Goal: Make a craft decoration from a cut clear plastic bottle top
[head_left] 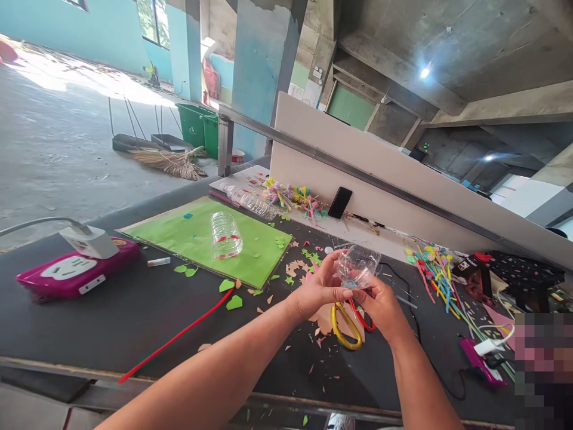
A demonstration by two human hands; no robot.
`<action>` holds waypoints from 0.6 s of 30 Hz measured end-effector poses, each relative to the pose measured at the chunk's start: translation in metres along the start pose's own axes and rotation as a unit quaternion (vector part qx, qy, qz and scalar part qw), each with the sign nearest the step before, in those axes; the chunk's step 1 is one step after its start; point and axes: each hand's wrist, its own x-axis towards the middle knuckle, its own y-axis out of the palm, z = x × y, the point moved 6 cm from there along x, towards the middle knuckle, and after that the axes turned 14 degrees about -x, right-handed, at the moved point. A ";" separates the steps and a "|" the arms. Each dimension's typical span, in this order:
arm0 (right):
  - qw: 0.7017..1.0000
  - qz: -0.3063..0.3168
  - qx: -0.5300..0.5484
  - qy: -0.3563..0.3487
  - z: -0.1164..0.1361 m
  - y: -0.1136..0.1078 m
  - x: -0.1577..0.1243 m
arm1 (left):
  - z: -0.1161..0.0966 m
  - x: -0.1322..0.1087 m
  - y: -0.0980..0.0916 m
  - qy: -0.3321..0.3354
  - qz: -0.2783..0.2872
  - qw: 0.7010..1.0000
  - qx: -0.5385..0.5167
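Note:
Over the black table, my left hand (320, 288) and my right hand (379, 303) are both closed around a clear plastic bottle piece (359, 261), with thumbs near its lower edge. Just below my hands lie scissors with a yellow loop handle (335, 327) and a red one; my fingers hide their blades. Peach paper scraps (320, 316) and small green stars (290, 280) are scattered around them. To the left, another cut section of clear bottle (226, 236) with red marks rests on a green paper sheet (165, 230).
A purple power strip (45, 280) with a white plug sits at left, near a red pipe cleaner (179, 334). Behind are a clear bottle (250, 202), a phone (340, 203) and a white partition (380, 161). Colourful pipe cleaners (436, 275) and a second purple strip (478, 361) lie right.

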 end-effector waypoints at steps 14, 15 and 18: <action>0.992 0.011 0.106 0.067 -0.030 -0.020 -0.005 | -0.015 -0.001 0.007 0.046 -0.029 0.998 0.019; 0.992 0.014 0.101 0.068 -0.031 -0.020 -0.005 | -0.017 0.000 0.008 0.051 -0.028 0.998 0.018; 0.992 0.020 0.107 0.067 -0.033 -0.019 -0.006 | -0.020 -0.001 0.012 0.051 -0.024 0.998 0.022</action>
